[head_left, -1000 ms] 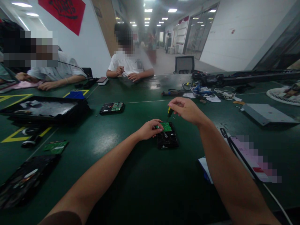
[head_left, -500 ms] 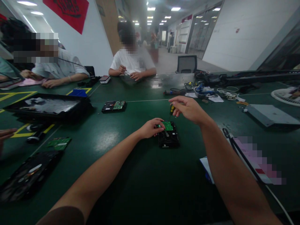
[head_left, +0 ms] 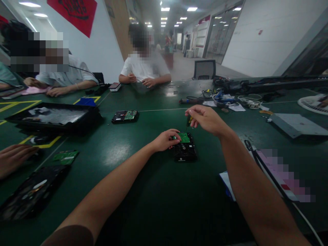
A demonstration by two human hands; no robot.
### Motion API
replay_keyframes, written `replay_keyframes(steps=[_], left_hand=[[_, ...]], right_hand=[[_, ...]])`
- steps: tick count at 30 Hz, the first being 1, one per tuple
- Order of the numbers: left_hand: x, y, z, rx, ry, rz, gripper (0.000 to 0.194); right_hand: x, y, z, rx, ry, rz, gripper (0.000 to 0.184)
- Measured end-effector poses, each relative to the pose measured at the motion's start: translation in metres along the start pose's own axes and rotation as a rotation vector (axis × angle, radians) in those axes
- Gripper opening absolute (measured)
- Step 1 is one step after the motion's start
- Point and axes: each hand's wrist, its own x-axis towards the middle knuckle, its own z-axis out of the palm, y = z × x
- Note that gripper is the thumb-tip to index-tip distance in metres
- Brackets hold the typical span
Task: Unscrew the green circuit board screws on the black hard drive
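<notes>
A black hard drive (head_left: 185, 150) lies on the green table (head_left: 159, 191) in front of me, its green circuit board (head_left: 184, 137) facing up. My left hand (head_left: 165, 140) rests at the drive's left edge, fingers curled against the board. My right hand (head_left: 205, 119) hovers just above and behind the drive, fingers pinched round a small screwdriver (head_left: 189, 120) with a yellow-and-black handle, held upright over the board.
A second hard drive (head_left: 125, 116) lies farther back. At left sit a black tray (head_left: 51, 118), a loose green board (head_left: 65, 156) and an opened drive (head_left: 30, 193). Another person's hand (head_left: 15, 158) reaches in at the left edge. Two people sit across. Papers (head_left: 279, 171) and cables lie right.
Another person's hand has come farther in from the left edge towards the loose board. My own hands have stayed over the drive, the screwdriver shifting only slightly.
</notes>
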Motion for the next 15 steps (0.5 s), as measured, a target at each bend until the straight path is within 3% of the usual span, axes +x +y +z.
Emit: replay_keyframes(steps=[4,11,15], left_hand=[[-0.0005,0.0010,-0.0001,0.011,0.001,-0.003,0.021],[-0.0003,0.0013,0.0004,0.010,0.004,-0.005,0.020],[0.0002,0.0001,0.0000,0.009,-0.002,-0.004,0.023]], right_hand=[[0.0006,0.0001,0.0010,0.047,-0.009,0.013,0.023],[-0.0003,-0.0034,-0.0003,-0.156,0.110,0.016,0.020],[0.0007,-0.0005,0.0026,-0.091,0.088,0.013,0.022]])
